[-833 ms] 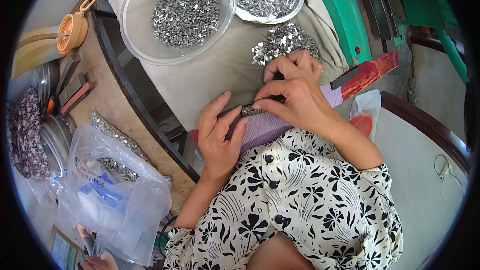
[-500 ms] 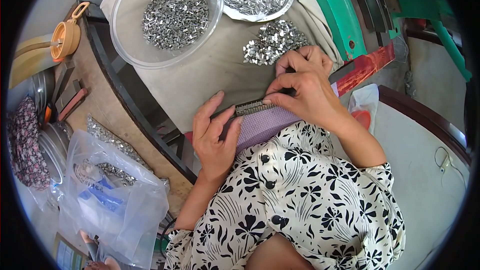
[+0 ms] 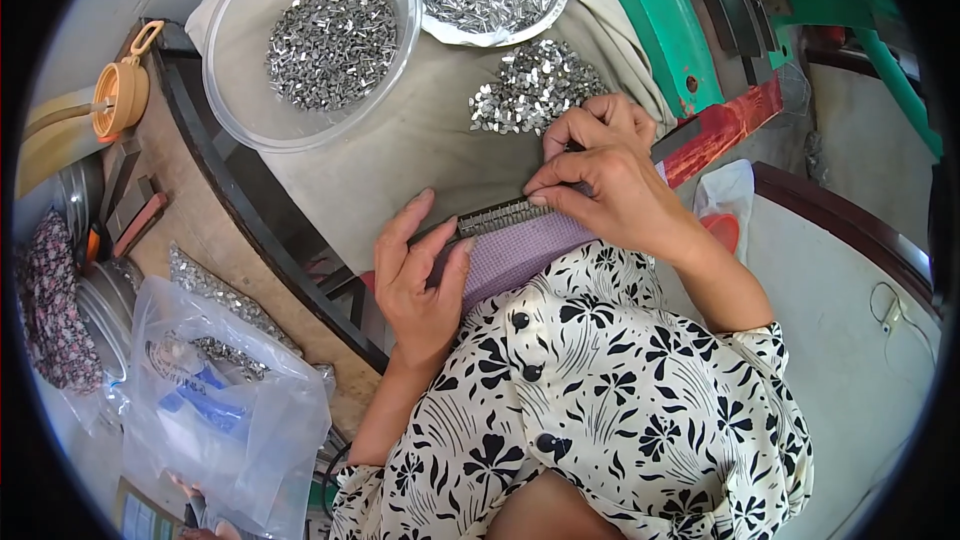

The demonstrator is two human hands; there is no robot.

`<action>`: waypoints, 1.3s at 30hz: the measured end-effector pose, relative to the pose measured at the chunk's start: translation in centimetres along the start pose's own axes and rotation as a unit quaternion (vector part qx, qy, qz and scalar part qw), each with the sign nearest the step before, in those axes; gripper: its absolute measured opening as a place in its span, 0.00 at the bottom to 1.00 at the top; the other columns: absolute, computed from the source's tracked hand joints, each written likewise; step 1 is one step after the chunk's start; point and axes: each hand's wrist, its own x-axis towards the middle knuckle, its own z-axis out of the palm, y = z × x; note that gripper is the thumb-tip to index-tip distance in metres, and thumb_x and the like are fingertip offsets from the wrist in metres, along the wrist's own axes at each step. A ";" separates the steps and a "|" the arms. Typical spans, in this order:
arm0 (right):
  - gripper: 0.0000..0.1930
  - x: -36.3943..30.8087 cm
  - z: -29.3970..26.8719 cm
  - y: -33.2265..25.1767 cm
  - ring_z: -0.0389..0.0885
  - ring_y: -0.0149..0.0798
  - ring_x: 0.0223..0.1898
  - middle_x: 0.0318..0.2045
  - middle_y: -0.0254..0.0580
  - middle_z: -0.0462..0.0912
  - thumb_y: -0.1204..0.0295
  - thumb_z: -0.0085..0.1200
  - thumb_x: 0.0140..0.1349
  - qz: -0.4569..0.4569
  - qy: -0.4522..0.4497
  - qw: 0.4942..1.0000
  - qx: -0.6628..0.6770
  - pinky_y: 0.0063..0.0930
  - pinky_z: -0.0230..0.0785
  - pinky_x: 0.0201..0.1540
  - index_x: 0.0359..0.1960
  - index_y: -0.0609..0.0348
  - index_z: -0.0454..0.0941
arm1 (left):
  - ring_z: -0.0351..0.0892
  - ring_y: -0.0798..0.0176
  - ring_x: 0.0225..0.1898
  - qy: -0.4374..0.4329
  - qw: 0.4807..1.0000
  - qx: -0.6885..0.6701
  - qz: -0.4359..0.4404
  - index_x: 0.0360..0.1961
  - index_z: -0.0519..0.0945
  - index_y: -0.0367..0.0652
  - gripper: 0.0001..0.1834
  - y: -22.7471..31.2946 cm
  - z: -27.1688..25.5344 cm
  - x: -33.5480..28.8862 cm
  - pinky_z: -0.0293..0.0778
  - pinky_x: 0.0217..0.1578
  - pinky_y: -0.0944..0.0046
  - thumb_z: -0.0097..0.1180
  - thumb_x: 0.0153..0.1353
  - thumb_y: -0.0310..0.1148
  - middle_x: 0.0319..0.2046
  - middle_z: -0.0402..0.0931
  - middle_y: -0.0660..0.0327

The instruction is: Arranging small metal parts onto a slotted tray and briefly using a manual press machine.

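Note:
A narrow dark metal strip [image 3: 503, 217] with a row of small slots or pieces along it lies across a purple checked cloth [image 3: 520, 252] close to my body. My left hand [image 3: 415, 285] has its thumb and forefinger on the strip's left end, the other fingers stretched out. Farther along, my right hand [image 3: 610, 180] pinches thumb against forefinger at the strip's right part. Whatever sits between those fingertips is hidden. Just beyond my right hand is a loose heap of small shiny metal pieces [image 3: 535, 85] on a grey-green cloth [image 3: 400, 175].
A clear plastic tub [image 3: 215, 70] of small metal parts stands at the far left, beside a round bowl [image 3: 545, 25] of slim metal pieces. Green machine framing [image 3: 665, 30] edges the far right. Left are an orange round holder [image 3: 120, 95] and a plastic bag [image 3: 240, 420].
The whole view has shifted slightly. A little more of the strip shows between my hands. Both keep nearly the same grip, and the heap looks unchanged.

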 end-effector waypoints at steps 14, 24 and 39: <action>0.08 -0.4 -0.6 0.3 0.67 0.39 0.50 0.36 0.24 0.76 0.63 0.72 0.44 0.030 0.025 0.999 -0.033 0.40 0.48 0.56 0.26 0.46 0.88 | 0.78 0.50 0.55 -0.004 1.000 0.019 0.002 0.41 0.86 0.35 0.14 -0.3 0.1 0.0 0.71 0.56 0.57 0.69 0.51 0.21 0.56 0.78 0.49; 0.07 -0.8 -1.6 0.7 0.69 0.38 0.50 0.38 0.23 0.78 0.67 0.71 0.46 0.017 0.024 0.999 -0.022 0.38 0.51 0.55 0.29 0.45 0.88 | 0.76 0.49 0.56 0.013 1.000 0.005 0.011 0.41 0.85 0.37 0.15 -0.1 0.2 0.0 0.71 0.56 0.55 0.68 0.50 0.22 0.56 0.78 0.52; 0.10 1.1 0.6 -2.8 0.67 0.44 0.50 0.40 0.25 0.77 0.67 0.71 0.43 -0.110 0.007 0.994 -0.013 0.47 0.53 0.54 0.29 0.44 0.86 | 0.74 0.46 0.59 -0.006 0.999 -0.041 -0.024 0.44 0.77 0.36 0.23 0.2 0.0 -0.2 0.71 0.58 0.53 0.73 0.46 0.22 0.60 0.70 0.46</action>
